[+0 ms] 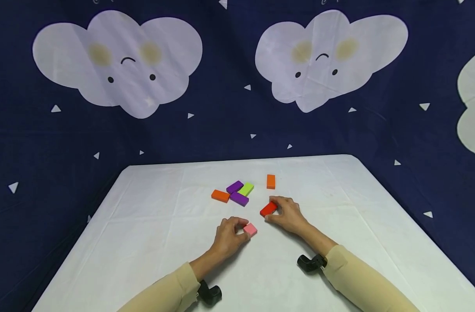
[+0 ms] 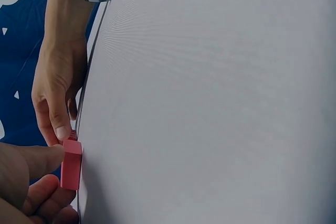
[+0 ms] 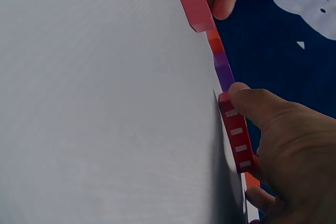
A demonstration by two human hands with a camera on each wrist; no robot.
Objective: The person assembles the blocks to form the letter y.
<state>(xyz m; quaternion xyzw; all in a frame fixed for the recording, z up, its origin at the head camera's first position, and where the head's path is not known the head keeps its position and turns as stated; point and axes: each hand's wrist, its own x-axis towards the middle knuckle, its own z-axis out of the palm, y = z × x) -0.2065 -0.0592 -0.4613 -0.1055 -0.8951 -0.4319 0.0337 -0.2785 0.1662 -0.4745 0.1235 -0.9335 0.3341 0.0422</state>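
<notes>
Head view: nearest are two beige sleeves with black wrist-mounted cameras; beyond them the left hand (image 1: pixel 229 236) pinches a small pink block (image 1: pixel 250 229) at its fingertips, block flat on the table (image 1: pixel 144 225), and the right hand (image 1: pixel 287 214) has thumb and fingers curled round a red block (image 1: pixel 268 209), also down on the cloth. Progress, as I judge it: only these two blocks are in hand, set just beside each other near the person; a cluster further back is untouched, namely an orange block (image 1: pixel 220 196), two purple blocks (image 1: pixel 235 186) (image 1: pixel 239 199) and a lime block (image 1: pixel 246 189) touching one another, plus a lone orange block (image 1: pixel 271 181) apart to the right. Blocks are smooth, matte, flat rectangular bricks; tablecloth is white, creased, slightly stained. Left wrist view: thumb and fingers (image 2: pixel 39 187) grip the pink block (image 2: pixel 71 164), solid, crisp edges; the other hand (image 2: pixel 56 90) sits just past it. Right wrist view: thumb presses on the red block (image 3: pixel 237 132), which shows a row of small white rectangles along its edge; the pink block (image 3: pixel 195 4) is further off, pinched by the left fingers.
</notes>
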